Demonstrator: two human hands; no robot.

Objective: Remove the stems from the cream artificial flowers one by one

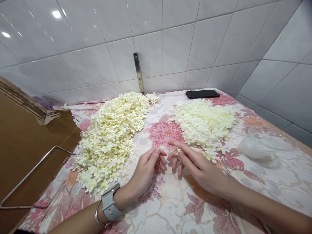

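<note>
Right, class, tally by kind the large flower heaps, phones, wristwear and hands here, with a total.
Large heaps of pale flowers, left heap and right heap: 2
Flat black phone: 1
Grey-strapped watch: 1
Silver metal bracelet: 1
Bare hands, left hand and right hand: 2
Total: 7

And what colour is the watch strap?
The watch strap is light grey. It shows best in the head view, the only one here.

Small cream piece (179,151) between right fingers (184,148), yellowish blossoms (109,136) heaped left, paler petals (206,122) right
</note>
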